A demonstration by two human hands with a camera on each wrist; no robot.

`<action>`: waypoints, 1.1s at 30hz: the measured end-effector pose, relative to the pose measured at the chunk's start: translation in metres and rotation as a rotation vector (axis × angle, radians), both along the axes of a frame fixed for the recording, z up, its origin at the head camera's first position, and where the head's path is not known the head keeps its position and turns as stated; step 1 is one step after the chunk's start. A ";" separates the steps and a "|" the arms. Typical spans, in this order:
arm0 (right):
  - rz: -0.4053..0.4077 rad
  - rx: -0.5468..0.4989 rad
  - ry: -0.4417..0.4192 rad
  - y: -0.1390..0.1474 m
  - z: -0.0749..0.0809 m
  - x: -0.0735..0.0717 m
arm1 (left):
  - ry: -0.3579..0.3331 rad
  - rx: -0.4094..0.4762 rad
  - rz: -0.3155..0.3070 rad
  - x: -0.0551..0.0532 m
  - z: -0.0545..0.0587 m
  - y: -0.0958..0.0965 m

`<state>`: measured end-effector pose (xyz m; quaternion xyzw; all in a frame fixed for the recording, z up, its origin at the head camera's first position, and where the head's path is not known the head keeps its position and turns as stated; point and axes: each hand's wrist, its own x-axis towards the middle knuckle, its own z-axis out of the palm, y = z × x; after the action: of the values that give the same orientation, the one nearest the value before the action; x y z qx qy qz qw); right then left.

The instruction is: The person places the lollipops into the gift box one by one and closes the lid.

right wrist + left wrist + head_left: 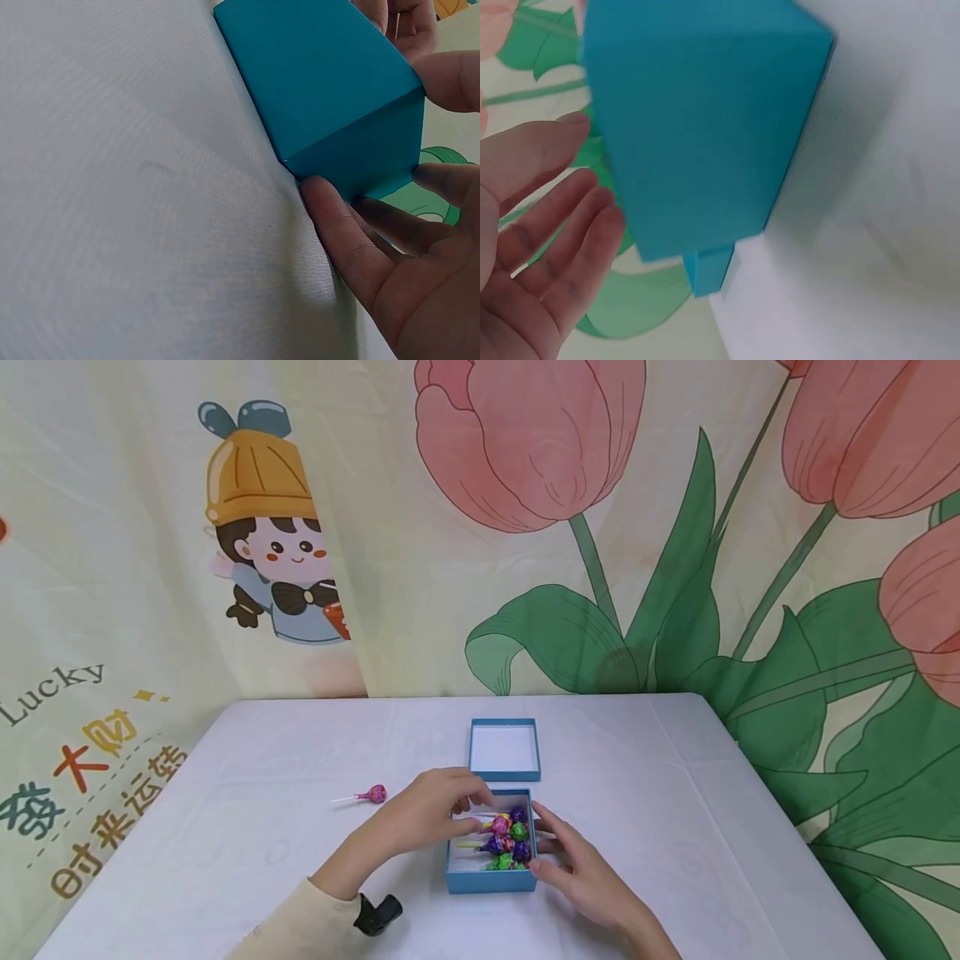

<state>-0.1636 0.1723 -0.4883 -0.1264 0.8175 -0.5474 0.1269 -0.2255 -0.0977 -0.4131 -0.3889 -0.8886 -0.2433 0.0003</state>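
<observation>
A blue open-topped box point(491, 882) holds several lollipops point(510, 839) in colourful wrappers, heads to the right and sticks to the left. My left hand point(438, 810) hovers over the box's left part, fingers loosely bent and thumb apart; the left wrist view shows nothing between them. With my right hand point(581, 868) I touch the box's right side. The right wrist view has its fingertips point(326, 196) against the blue side wall and the thumb point(454, 81) at the upper near corner.
One pink-wrapped lollipop point(377, 793) lies on the white tablecloth point(247, 827) to the left, its stick pointing left. Behind the box rests a blue-rimmed lid point(505, 777), white inside up. A printed curtain point(405, 568) hangs behind the table.
</observation>
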 end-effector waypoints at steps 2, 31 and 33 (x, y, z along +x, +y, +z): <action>-0.004 0.002 -0.003 -0.001 0.001 0.001 | 0.021 0.012 0.012 -0.003 0.003 -0.006; -0.019 0.004 -0.013 -0.003 0.003 0.003 | -0.030 0.016 0.297 -0.042 -0.009 -0.109; -0.016 0.001 -0.013 -0.003 0.003 0.003 | -0.035 0.014 0.299 -0.043 -0.012 -0.114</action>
<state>-0.1610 0.1689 -0.4858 -0.1161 0.8179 -0.5488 0.1279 -0.2687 -0.2120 -0.4251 -0.2478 -0.9348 -0.2535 0.0235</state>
